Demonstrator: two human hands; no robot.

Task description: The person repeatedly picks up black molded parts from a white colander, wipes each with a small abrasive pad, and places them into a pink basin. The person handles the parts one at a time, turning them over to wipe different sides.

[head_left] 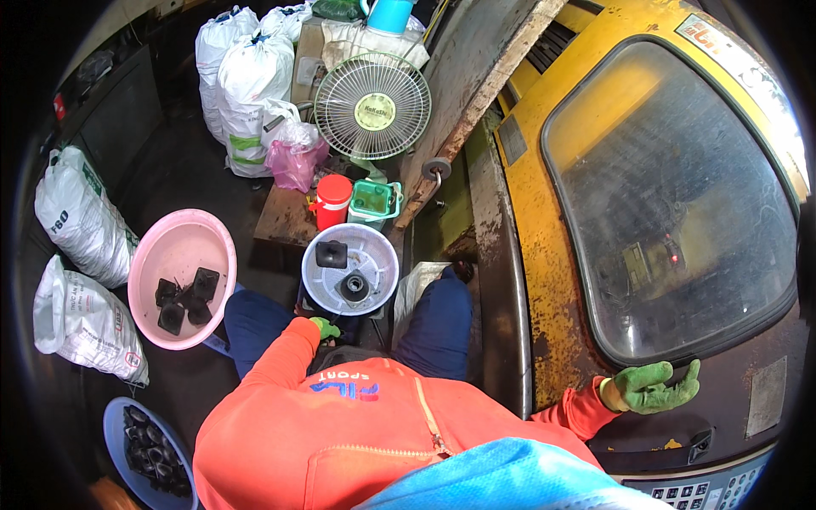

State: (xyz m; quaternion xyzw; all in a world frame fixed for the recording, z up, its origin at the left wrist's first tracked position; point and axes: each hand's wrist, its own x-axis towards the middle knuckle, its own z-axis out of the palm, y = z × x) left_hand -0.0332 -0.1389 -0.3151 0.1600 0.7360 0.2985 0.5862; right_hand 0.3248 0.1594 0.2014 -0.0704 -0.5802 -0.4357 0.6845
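My left hand (pixel 326 328), in a green glove, is at the near edge of a pale blue perforated basket (pixel 389 246) in front of my lap. Its fingers look curled in, and whatever they may hold is too small to make out. Two black moulded parts lie in the basket: a squarish one (pixel 331 253) and one with a round hollow neck (pixel 354 287). Far out to the right, my gloved right hand (pixel 653 388) is raised with its fingers apart and nothing in it. It is beside the yellow machine's windowed door (pixel 552 340), just below the window; contact cannot be told.
A pink basin (pixel 223 246) at left holds several black parts; a blue tub (pixel 119 433) below holds many more. White sacks (pixel 85 212) stand along the left. Ahead are a fan (pixel 374 106), a red jug (pixel 334 200) and a green container (pixel 374 200).
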